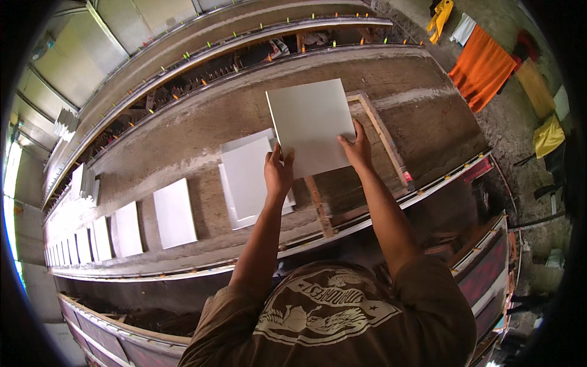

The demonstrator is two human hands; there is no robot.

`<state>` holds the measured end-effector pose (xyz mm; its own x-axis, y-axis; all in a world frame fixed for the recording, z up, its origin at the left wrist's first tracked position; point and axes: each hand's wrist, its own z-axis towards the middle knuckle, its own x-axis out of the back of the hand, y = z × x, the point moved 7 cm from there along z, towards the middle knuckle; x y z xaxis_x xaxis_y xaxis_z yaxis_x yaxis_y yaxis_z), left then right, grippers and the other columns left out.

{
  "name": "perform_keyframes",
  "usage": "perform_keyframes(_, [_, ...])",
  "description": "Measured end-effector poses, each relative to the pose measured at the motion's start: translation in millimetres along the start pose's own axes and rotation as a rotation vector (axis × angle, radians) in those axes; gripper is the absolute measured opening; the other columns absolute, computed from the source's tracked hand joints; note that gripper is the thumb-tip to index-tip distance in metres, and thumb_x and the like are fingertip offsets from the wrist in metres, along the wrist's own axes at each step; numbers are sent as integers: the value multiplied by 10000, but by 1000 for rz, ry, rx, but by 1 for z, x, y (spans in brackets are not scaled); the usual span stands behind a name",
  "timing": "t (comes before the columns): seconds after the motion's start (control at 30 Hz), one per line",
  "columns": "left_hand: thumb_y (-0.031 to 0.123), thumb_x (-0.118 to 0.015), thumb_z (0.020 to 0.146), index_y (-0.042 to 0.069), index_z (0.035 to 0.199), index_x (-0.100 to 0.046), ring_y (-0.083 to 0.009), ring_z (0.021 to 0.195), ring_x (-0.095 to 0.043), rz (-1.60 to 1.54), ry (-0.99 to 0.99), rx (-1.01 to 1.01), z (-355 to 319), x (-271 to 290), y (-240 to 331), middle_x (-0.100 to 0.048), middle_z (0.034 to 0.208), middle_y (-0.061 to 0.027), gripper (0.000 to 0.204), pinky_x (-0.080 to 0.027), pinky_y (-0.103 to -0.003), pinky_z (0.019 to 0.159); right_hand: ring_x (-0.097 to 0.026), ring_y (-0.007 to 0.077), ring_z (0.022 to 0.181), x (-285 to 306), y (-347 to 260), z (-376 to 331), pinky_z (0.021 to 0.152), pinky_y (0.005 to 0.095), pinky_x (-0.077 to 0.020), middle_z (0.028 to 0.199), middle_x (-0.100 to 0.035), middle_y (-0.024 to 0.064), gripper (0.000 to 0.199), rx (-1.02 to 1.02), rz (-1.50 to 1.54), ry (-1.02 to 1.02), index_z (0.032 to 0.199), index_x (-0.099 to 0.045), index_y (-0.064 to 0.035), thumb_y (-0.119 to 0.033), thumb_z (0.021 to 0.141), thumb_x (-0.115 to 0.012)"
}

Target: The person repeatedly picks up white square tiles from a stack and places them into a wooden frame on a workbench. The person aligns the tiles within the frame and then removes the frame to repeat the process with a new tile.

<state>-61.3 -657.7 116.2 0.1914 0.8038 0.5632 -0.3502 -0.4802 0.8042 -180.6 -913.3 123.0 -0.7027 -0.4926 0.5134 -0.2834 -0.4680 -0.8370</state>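
A square white panel [310, 122] is held up in front of me above the long brown table. My left hand [279, 171] grips its lower left edge, thumb on the face and fingers behind. On the right edge, my right hand [357, 148] has the same kind of hold. Beneath and left of the panel lies a loose stack of white sheets [247, 174], partly hidden by my left hand. Under the panel's right side a wooden frame [384, 137] rests on the table, its far left part covered from view.
Several white sheets [175, 213] lie in a row along the table [140, 159] to the left. White stacks [84, 183] stand farther off. Clips line the table rails [275, 52]. Orange cloth [483, 67] and yellow cloth [548, 136] are at the right.
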Motion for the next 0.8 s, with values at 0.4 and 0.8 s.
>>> perform_keyframes(0.4, [302,-709,900,121,1194,-715,-390,994,-653,204,-111,241,-30,-152,-4,-664,1014,-204,345,-525,-493,867,-518,388,1301,20,193,31,1069,494,-439,1386,-529,256,873,-34,-35,-196,1478,-408,-24,-266,773,-862])
perform_keyframes(0.8, [282,-667,922,-12,1070,-679,-462,1072,-624,358,-240,245,-52,-175,-23,-615,1126,-288,330,-523,-532,908,-591,406,1209,28,208,20,1013,480,-479,1280,-630,244,704,-61,-306,-299,1382,-549,-24,-310,800,-824])
